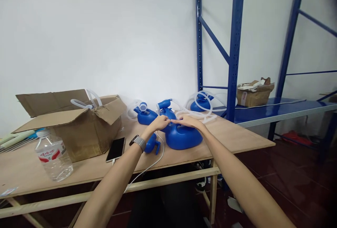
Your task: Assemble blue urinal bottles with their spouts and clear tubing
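Observation:
Several blue plastic bottles stand on the wooden table. My right hand (185,121) lies over the top of the large blue bottle (183,137), its fingers stretched toward the neck. Beside it, my left hand (161,122) is closed at the same neck, fingertips meeting those of my right hand; what it pinches is too small to make out. Behind my hands is another blue bottle (168,115) with a blue handle piece (165,104) on top. A small blue part (151,144) lies below my left wrist.
An open cardboard box (86,136), a water bottle (54,156) and a phone (116,149) with a white cable are on the left. More blue bottles (147,116) and clear coiled tubing (196,110) lie behind. A blue metal rack (233,52) rises at right.

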Demonstrator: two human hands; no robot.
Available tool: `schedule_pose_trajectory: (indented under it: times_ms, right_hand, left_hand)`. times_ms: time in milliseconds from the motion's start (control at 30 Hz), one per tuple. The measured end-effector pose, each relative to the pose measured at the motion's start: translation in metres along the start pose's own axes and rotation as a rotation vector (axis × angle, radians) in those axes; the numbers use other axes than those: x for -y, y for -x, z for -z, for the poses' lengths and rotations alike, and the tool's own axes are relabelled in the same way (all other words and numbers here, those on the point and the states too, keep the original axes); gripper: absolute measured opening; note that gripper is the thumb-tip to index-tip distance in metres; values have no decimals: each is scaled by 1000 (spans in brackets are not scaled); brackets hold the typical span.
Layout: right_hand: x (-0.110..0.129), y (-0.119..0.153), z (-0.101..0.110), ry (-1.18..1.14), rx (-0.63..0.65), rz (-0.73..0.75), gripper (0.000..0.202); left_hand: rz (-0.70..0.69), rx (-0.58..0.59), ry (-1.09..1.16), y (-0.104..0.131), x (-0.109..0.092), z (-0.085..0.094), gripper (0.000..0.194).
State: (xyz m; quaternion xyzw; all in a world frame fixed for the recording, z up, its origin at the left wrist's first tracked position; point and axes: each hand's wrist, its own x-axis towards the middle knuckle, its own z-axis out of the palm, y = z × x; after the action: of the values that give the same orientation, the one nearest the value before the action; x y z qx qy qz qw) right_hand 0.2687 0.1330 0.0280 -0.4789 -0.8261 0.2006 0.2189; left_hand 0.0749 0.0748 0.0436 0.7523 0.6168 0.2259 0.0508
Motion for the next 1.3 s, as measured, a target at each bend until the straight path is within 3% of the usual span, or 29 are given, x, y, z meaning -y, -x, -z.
schedule_pose_trajectory:
  times_ms: [467, 833, 1300]
  right_hand:
    - [4, -14, 0, 19, 144, -111, 55]
    - [7, -8, 1, 66, 85, -68, 67]
    - [8, -6, -4, 100, 36, -75, 71]
  left_hand:
    - [86, -40, 37, 4, -7, -1, 33]
    - [136, -25, 191, 7, -3, 9, 22]
    - [123, -113, 168, 7, 0, 3, 26]
